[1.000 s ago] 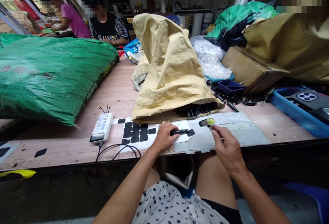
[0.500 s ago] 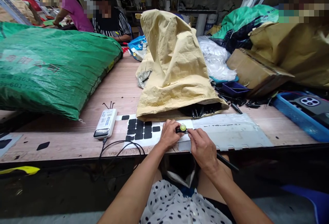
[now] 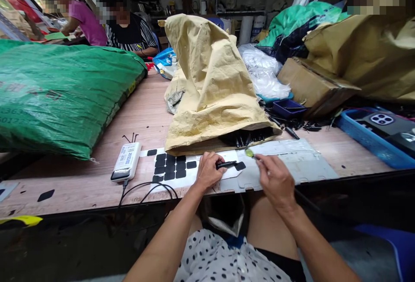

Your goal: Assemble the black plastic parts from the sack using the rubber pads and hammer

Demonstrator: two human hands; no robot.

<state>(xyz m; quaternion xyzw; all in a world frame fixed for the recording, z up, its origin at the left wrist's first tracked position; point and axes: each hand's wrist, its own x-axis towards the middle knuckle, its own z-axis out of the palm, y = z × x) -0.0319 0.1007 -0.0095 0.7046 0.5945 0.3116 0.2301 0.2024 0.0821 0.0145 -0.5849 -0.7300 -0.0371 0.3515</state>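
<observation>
My left hand (image 3: pixel 209 169) is closed round a slim black part (image 3: pixel 227 164) that points to the right over a white sheet. In my right hand (image 3: pixel 277 180), a little to the right, the fingers pinch a small tool with a round yellow-green end (image 3: pixel 249 153). That end is apart from the black part. A black square patch (image 3: pixel 240 166) lies beside the tip of the black part. Rows of similar black squares (image 3: pixel 170 168) are on the white sheet left of my left hand. A yellow-brown sack (image 3: pixel 210 96) with black pieces in its mouth stands just behind.
A white power bank (image 3: pixel 127 161) with a black cable lies left of the sheet. Green sack (image 3: pixel 65 96) fills the left. At right are a cardboard box (image 3: pixel 314 83), a purple tray (image 3: pixel 288 108) and a blue basket (image 3: pixel 366 137). Other people sit beyond the table.
My right hand has moved right with the yellow-green-ended tool, away from the black part. My left hand still holds that part, now pointing right. The whole view has shifted slightly.
</observation>
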